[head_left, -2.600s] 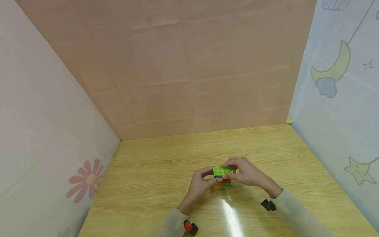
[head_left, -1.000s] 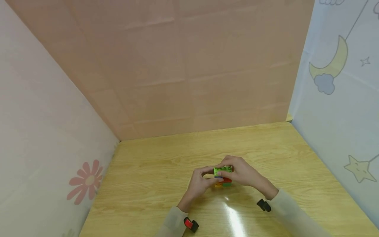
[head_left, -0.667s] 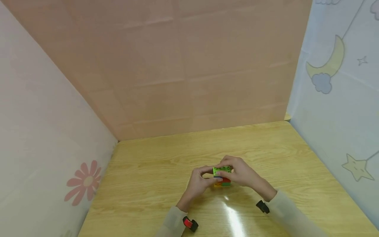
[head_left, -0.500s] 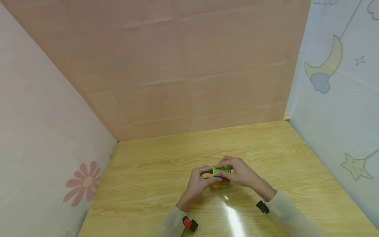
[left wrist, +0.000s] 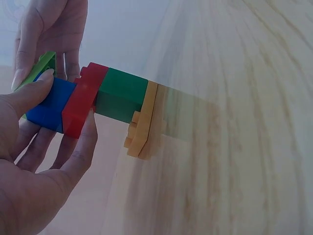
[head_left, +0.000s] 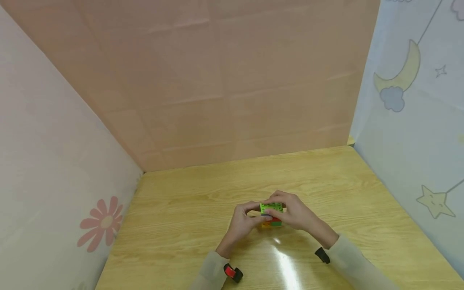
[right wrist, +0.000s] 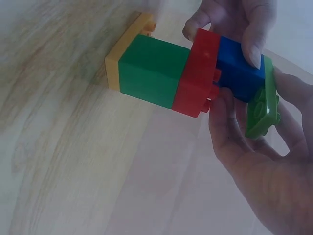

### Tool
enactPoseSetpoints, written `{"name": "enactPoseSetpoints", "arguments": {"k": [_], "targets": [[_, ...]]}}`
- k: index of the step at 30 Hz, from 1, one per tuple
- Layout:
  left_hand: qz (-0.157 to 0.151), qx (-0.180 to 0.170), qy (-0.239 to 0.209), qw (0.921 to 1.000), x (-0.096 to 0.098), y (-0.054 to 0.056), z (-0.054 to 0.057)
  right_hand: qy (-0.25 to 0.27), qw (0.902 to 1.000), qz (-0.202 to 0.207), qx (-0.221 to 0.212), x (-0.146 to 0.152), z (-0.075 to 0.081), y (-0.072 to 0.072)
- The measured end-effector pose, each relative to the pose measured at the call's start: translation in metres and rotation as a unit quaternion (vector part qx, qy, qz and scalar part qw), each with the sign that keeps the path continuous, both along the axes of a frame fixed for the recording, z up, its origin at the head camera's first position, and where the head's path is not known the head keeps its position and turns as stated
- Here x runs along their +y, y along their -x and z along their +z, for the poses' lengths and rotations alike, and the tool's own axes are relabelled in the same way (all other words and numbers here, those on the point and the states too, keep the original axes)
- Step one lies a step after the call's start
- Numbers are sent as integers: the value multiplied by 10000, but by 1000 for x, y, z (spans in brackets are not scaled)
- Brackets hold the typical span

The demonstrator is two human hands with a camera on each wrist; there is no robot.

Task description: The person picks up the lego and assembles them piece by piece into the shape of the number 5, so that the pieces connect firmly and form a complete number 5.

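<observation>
A small tower of toy building bricks stands on the wood-grain table (head_left: 188,201). From the bottom up it has an orange plate (left wrist: 143,129), a dark green brick (right wrist: 152,71), a red brick (right wrist: 196,73), a blue brick (left wrist: 55,106) and a lime green plate (right wrist: 269,100). The blue brick is pinched by my left hand (head_left: 242,224), thumb on its near side and fingers behind, reaching the red one. My right hand (head_left: 297,212) grips the lime plate from the right, thumb at its front. That plate overhangs the blue brick, part of its underside showing.
A peach-coloured cloth panel (head_left: 224,80) rises behind the table. White panels close off both sides, the left with a pink flower (head_left: 103,223), the right with a moon (head_left: 404,70). Each wrist wears a black strap.
Since the oldest frame my right hand has moved slightly left, its thumb now across the front of the lime plate. In the last half second both hands have barely moved.
</observation>
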State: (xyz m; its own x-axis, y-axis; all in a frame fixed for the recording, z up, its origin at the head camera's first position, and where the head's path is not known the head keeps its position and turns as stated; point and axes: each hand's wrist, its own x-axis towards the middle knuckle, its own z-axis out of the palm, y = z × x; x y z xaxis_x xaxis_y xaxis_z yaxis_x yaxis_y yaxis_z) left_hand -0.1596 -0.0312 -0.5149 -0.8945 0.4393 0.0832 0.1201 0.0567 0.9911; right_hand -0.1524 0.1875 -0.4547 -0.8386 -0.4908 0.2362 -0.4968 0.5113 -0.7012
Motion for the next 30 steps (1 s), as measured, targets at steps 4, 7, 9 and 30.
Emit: {"name": "enactPoseSetpoints", "arguments": {"k": [4,7,9,30], "targets": [[10,61,-50,10000,2,2,0,-7,9999,-118,57,1,-3,0],[1,92,-56,9999,2,1,-1,1,9998,-151,115,2,-5,0],[11,65,-52,10000,1,0,-3,18,9998,-147,133,1,-7,0],[20,28,-41,10000,-1,0,-2,161,9989,-371,-257,1,-8,-1]]}}
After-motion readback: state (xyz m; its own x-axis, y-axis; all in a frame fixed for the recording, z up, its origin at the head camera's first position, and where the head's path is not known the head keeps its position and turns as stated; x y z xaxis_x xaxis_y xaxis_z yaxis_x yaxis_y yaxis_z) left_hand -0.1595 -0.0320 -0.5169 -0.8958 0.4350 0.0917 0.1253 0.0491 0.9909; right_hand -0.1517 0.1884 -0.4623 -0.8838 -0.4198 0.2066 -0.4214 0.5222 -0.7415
